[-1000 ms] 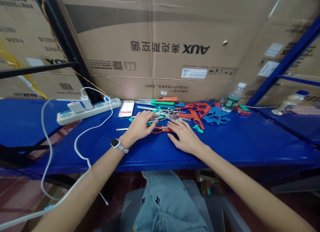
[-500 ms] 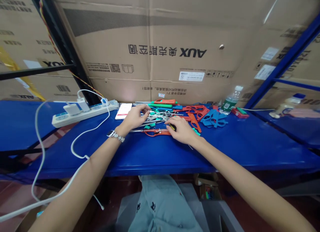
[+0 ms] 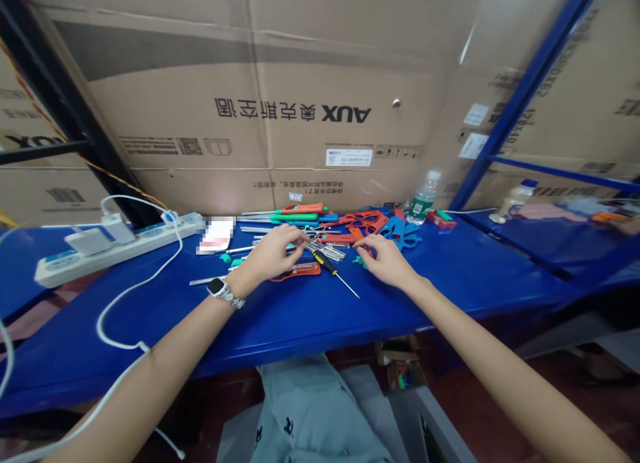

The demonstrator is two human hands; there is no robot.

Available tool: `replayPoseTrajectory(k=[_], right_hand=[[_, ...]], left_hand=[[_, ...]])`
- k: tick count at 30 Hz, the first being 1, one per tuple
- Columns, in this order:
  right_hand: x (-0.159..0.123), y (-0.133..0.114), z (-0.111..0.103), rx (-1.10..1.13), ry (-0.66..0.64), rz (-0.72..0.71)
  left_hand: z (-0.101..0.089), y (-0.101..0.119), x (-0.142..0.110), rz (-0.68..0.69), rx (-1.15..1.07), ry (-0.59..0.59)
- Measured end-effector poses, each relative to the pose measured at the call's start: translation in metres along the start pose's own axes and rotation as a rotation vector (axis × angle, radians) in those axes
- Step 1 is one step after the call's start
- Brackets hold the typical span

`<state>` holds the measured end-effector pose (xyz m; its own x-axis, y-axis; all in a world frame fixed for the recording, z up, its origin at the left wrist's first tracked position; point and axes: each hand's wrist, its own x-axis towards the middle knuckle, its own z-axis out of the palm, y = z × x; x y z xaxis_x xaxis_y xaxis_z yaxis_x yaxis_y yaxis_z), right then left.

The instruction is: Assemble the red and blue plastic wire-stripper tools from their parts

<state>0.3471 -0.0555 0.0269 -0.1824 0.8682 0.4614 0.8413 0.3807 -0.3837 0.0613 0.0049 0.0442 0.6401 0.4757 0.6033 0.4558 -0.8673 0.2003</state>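
Observation:
My left hand [image 3: 273, 253], with a watch [image 3: 217, 288] on its wrist, lies over a red-handled tool [image 3: 300, 271]. Its fingertips are pinched together at the edge of a heap of thin metal shafts [image 3: 327, 250]; what they grip is too small to name. My right hand [image 3: 386, 260] hovers just right of the heap with its fingers bent and apart, touching nothing I can make out. A small teal piece [image 3: 359, 260] sits by its thumb. Between the hands a black and yellow screwdriver [image 3: 327, 264] lies loose on the blue table [image 3: 310, 316].
Red, green and blue handled tools [image 3: 300, 213] and red and blue plastic pieces [image 3: 395, 228] lie behind the hands. A water bottle [image 3: 424, 200] stands at the right, and a white power strip [image 3: 110, 243] with cables at the left. Big cardboard boxes [image 3: 300, 110] wall off the back.
My right hand has let go of the black and yellow screwdriver, which now lies on the table, and has shifted right. The view has swung to the right.

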Motion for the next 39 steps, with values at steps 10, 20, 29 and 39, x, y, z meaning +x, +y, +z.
replayPoseTrajectory(k=[10, 20, 29, 39], right_hand=[[0.033, 0.027, -0.007, -0.209, -0.223, 0.333], [0.051, 0.031, -0.003, -0.229, -0.319, 0.495], [0.033, -0.006, -0.034, 0.287, -0.177, 0.402], [0.043, -0.078, 0.018, 0.768, -0.089, 0.104]], left_hand=[[0.037, 0.017, 0.066, 0.016, -0.068, 0.001], [0.054, 0.016, 0.070, 0.042, -0.113, 0.020], [0.038, 0.030, 0.056, 0.263, 0.107, 0.061], [-0.006, 0.018, 0.003, -0.194, -0.319, 0.247]])
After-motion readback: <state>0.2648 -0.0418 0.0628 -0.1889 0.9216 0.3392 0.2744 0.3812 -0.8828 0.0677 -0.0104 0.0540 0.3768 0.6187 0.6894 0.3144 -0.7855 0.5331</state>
